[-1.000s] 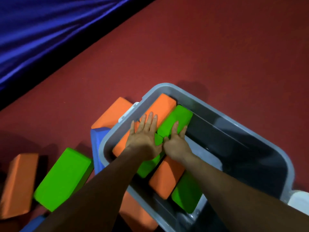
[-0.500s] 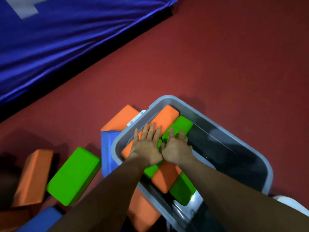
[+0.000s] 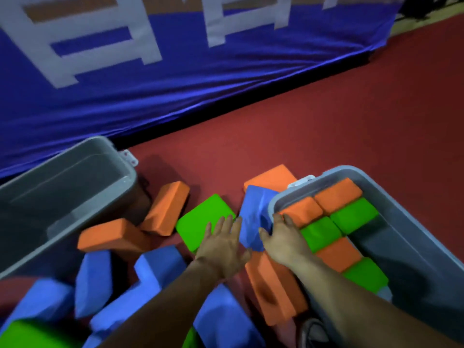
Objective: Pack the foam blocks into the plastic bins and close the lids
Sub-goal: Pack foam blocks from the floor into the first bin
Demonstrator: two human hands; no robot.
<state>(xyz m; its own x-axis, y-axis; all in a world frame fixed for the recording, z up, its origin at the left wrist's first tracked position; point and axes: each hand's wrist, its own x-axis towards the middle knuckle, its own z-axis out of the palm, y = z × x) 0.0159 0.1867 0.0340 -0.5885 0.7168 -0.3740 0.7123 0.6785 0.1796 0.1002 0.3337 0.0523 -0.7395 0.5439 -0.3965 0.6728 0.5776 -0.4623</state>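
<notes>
The floor (image 3: pixel 326 116) was red and looked soft like carpet. It filled the middle and the upper right of the frame. Along the top lay a big shiny blue cloth (image 3: pixel 175 91) with white shapes on it, blurry and full of folds. Its dark edge ran down to the floor.

A grey bin (image 3: pixel 424 237) sat at the right edge. Orange blocks (image 3: pixel 337 194) and green blocks (image 3: pixel 354 214) lay packed side by side in its left half. The right half looked dark. A second grey bin (image 3: pixel 75 177) lay at the left edge, tipped over a little, with a white latch (image 3: pixel 129 155) at its corner.

Between the two bins many loose blocks lay in a heap on the floor. There were orange ones (image 3: pixel 165 207) in the middle, blue ones (image 3: pixel 93 280) at the lower left, and one green block (image 3: pixel 200 219) in the center.

A crumpled blue block (image 3: pixel 253 217) stood right against the corner of the right bin. The left hand (image 3: pixel 221 247) lay flat with its fingers straight and spread, on the green block and touching the blue block's side. It held nothing. The right hand (image 3: pixel 283 239) had its thumb on the blue block and its fingers at the bin's corner. The picture was too blurry to tell if it gripped the block.
</notes>
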